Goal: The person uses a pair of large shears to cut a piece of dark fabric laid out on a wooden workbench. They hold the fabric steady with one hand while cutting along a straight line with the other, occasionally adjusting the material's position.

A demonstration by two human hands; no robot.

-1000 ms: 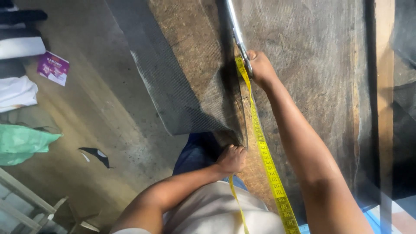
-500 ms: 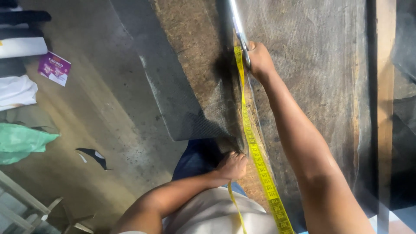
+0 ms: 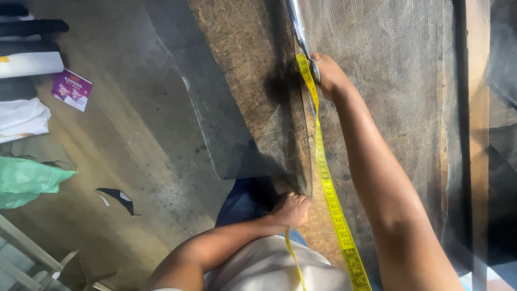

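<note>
Setting: workshop floor of bare, stained concrete (image 3: 134, 161), seen from above; a brown worktable (image 3: 237, 59) fills the upper middle, with a pale timber strip (image 3: 476, 108) far beyond the right hand.
Dark mesh sheet (image 3: 388, 81): lies flat across the worktable under both hands; a cut strip of it (image 3: 215, 124) hangs off the table edge to the left of the left hand.
Scissors (image 3: 299, 29): long metal blades, pointing away from the person, running along the cut line in the mesh just ahead of the right hand.
Right hand (image 3: 328, 75): arm stretched forward, fingers wrapped around the scissor handles; the handles are mostly hidden inside the grip.
Left hand (image 3: 292, 209): closed into a fist on the near edge of the mesh, at the start of the cut, close to the body.
Yellow tape measure (image 3: 326, 183): runs from beside the right hand back toward the body, passing just right of the left hand; a second length hangs below the left fist over the pale shirt (image 3: 269, 267).
Blue trousers (image 3: 242, 202): visible just left of the left hand.
Far left of both hands: purple packet (image 3: 71, 89), green cloth (image 3: 24, 180), white cloth (image 3: 21, 118), small dark scrap (image 3: 119, 198) on the floor.
</note>
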